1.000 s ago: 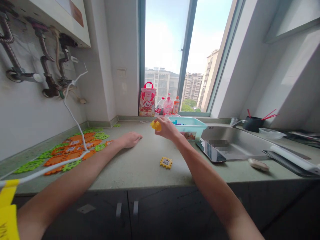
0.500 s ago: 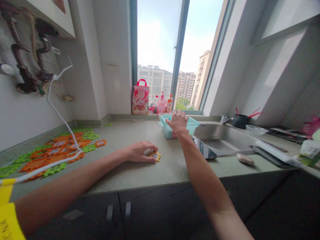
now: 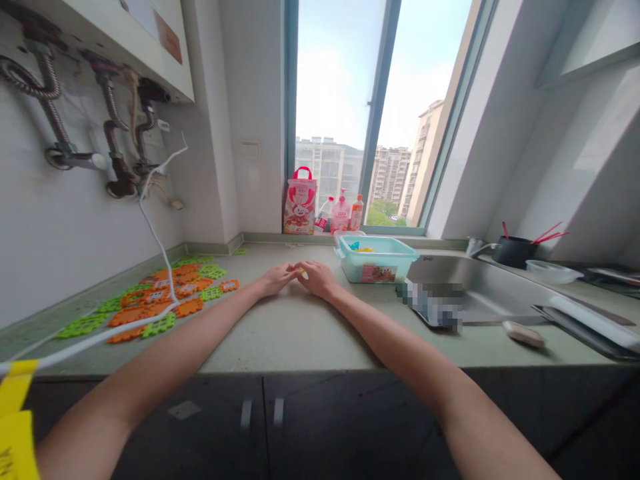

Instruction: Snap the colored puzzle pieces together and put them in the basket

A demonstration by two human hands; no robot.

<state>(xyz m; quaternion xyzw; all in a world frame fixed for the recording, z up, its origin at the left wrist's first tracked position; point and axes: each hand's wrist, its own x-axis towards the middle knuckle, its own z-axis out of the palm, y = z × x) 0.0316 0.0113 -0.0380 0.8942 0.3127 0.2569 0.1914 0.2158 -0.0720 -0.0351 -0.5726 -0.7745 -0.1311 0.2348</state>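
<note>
My left hand [image 3: 277,279] and my right hand [image 3: 317,278] meet at the fingertips just above the middle of the counter. Between their closed fingers a small bit of a yellow interlocking toy piece [image 3: 303,273] shows; the rest of it is hidden. Whether there is a second piece in the fingers, I cannot tell. Right of my hands stands a turquoise plastic basket [image 3: 353,271] with blue and yellow pieces inside. Orange interlocking pieces [image 3: 190,307] and green ones [image 3: 161,325] lie spread flat at the left.
A white cable [image 3: 165,257] runs down across the spread pieces. Behind the basket, a pink package [image 3: 300,210] and several bottles [image 3: 341,215] line the window sill. On the right are the sink [image 3: 480,290], a partly blurred dark flat object [image 3: 433,310] and a soap-like bar [image 3: 523,334].
My right hand has left the basket and come to my left hand. The yellow piece is now up between both hands, farther back over the counter. The view has shifted left.
</note>
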